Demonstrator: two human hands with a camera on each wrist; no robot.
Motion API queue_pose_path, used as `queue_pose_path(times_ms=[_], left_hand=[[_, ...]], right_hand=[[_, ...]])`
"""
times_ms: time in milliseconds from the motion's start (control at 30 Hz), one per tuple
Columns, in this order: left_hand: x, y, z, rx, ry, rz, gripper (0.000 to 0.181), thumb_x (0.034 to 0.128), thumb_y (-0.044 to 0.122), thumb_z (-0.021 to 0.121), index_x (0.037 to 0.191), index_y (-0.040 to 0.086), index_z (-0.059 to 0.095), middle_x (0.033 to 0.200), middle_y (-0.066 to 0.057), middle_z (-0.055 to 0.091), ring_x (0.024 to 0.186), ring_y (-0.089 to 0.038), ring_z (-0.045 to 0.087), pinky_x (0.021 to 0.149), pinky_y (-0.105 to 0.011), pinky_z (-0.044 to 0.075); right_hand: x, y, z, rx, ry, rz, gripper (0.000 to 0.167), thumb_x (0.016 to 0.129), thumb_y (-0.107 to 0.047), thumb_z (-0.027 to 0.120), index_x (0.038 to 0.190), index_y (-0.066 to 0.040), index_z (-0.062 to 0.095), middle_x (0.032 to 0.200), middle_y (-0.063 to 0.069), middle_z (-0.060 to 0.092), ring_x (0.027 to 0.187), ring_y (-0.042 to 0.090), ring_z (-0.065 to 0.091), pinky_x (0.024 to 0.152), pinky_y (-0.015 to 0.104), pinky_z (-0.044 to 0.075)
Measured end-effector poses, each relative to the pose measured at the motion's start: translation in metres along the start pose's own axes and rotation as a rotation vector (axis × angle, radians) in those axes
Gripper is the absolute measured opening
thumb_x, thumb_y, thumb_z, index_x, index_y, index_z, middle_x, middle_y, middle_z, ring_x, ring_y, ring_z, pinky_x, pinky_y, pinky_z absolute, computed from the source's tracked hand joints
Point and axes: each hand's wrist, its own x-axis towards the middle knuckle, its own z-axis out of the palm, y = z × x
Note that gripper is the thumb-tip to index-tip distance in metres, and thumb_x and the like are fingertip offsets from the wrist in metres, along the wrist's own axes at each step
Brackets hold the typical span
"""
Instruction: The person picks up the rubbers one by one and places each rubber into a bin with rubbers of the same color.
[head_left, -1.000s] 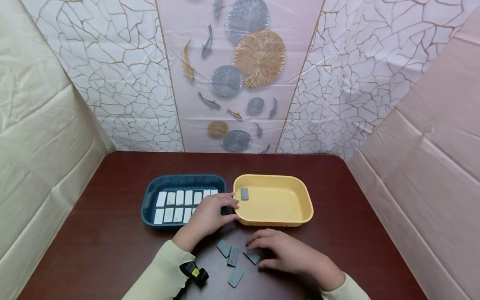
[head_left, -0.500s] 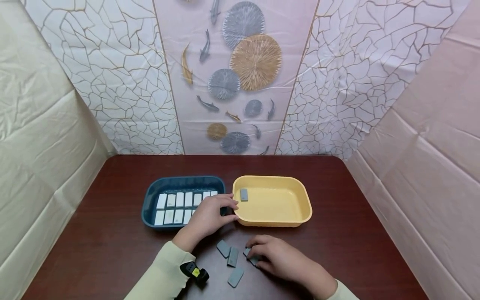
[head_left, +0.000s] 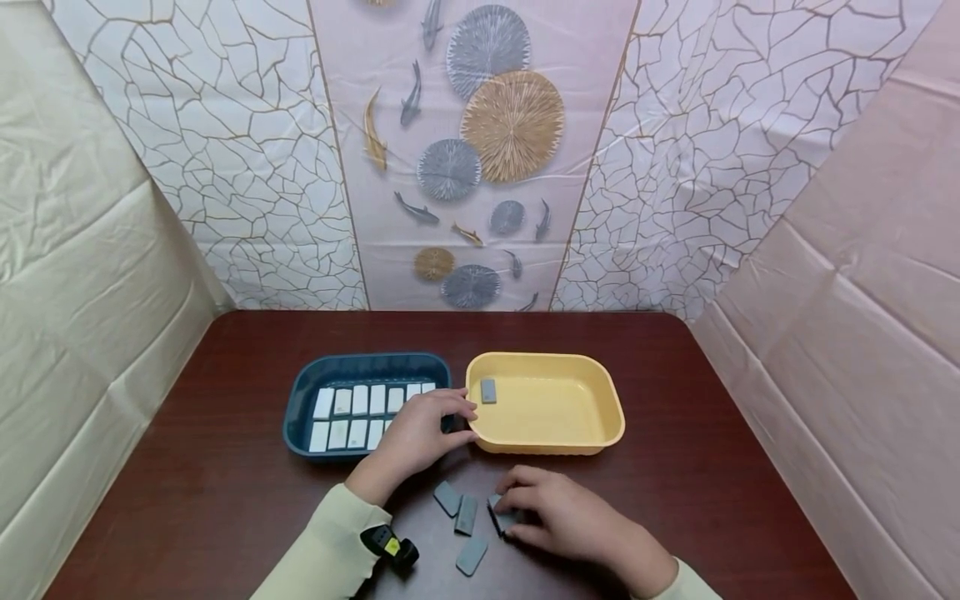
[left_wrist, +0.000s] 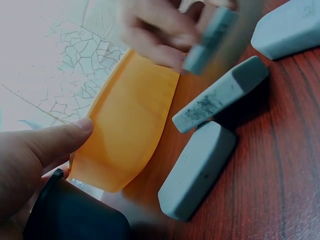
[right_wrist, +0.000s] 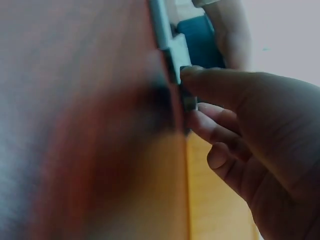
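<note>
My right hand [head_left: 558,512] pinches a grey eraser [left_wrist: 209,45] between thumb and fingertips; in the left wrist view it is tilted up on edge. Left of that hand, three more grey erasers lie on the table: an upper one [head_left: 447,497], a middle one [head_left: 465,515] touching or nearly touching it, and a lower one [head_left: 472,556]. My left hand [head_left: 420,427] rests with thumb and fingertips at the left rim of the yellow bin [head_left: 555,408]. One grey eraser [head_left: 488,391] lies inside that bin, at its left end.
A dark blue bin [head_left: 367,360] stands left of the yellow one, holding two rows of white blocks [head_left: 338,433], partly hidden by my left hand. Both bins sit on the dark red-brown table [head_left: 675,467]. Draped cloth walls [head_left: 840,275] enclose the back and sides.
My right hand has closed its fingers on the grey eraser below it and tipped it up. The left hand stays at the yellow bin's rim. The head view shifted slightly.
</note>
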Motion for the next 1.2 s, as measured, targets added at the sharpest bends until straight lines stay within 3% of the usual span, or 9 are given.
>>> queue_pose_path(times_ms=[200,367,500,700,933,1200], left_hand=[[0.001,-0.002,-0.001,-0.002,0.006,0.023,0.027,0.0951,0.031,0.09,0.119,0.018,0.086,0.133,0.007,0.076,0.141,-0.02,0.061,0.115,-0.051,0.051],[0.001,-0.004,-0.001,0.005,0.006,0.037,0.027,0.0954,0.031,0.09,0.118,0.018,0.085,0.133,0.007,0.076,0.14,-0.021,0.061,0.115,-0.051,0.052],[0.001,-0.003,-0.002,0.005,0.0,0.03,0.029,0.0956,0.033,0.089,0.12,0.018,0.085,0.135,0.007,0.076,0.141,-0.022,0.061,0.115,-0.051,0.051],[0.001,-0.004,-0.001,0.008,-0.003,0.035,0.028,0.0959,0.033,0.089,0.119,0.018,0.085,0.136,0.007,0.075,0.142,-0.022,0.06,0.115,-0.051,0.052],[0.0,-0.005,0.001,-0.006,0.006,0.046,0.025,0.096,0.032,0.089,0.117,0.02,0.085,0.135,0.007,0.075,0.141,-0.022,0.06,0.114,-0.049,0.053],[-0.001,-0.004,0.0,-0.009,0.014,0.052,0.024,0.0961,0.032,0.089,0.116,0.019,0.085,0.134,0.008,0.075,0.141,-0.02,0.06,0.114,-0.048,0.053]], right_hand=[[0.011,0.012,-0.03,0.029,0.193,-0.011,0.025,0.091,-0.016,0.093,0.112,-0.016,0.081,0.12,-0.002,0.071,0.103,0.009,0.069,0.083,0.024,0.06],[0.027,0.025,-0.061,-0.037,0.294,0.142,0.027,0.086,-0.015,0.097,0.108,-0.014,0.083,0.116,-0.002,0.073,0.093,0.01,0.068,0.068,0.025,0.059],[0.042,0.039,-0.074,-0.11,0.275,0.278,0.028,0.084,-0.018,0.099,0.106,-0.013,0.083,0.11,-0.003,0.074,0.09,0.012,0.07,0.074,0.03,0.062],[0.064,0.061,-0.069,-0.132,0.216,0.376,0.022,0.088,-0.02,0.096,0.105,-0.015,0.082,0.106,-0.002,0.076,0.094,0.023,0.075,0.084,0.041,0.063],[0.084,0.079,-0.058,-0.14,0.165,0.445,0.017,0.09,-0.017,0.093,0.102,-0.014,0.081,0.107,-0.001,0.076,0.098,0.026,0.076,0.086,0.043,0.063],[0.093,0.101,-0.046,-0.172,0.132,0.478,0.018,0.086,-0.007,0.093,0.098,-0.011,0.08,0.106,0.002,0.077,0.095,0.023,0.074,0.085,0.042,0.063]])
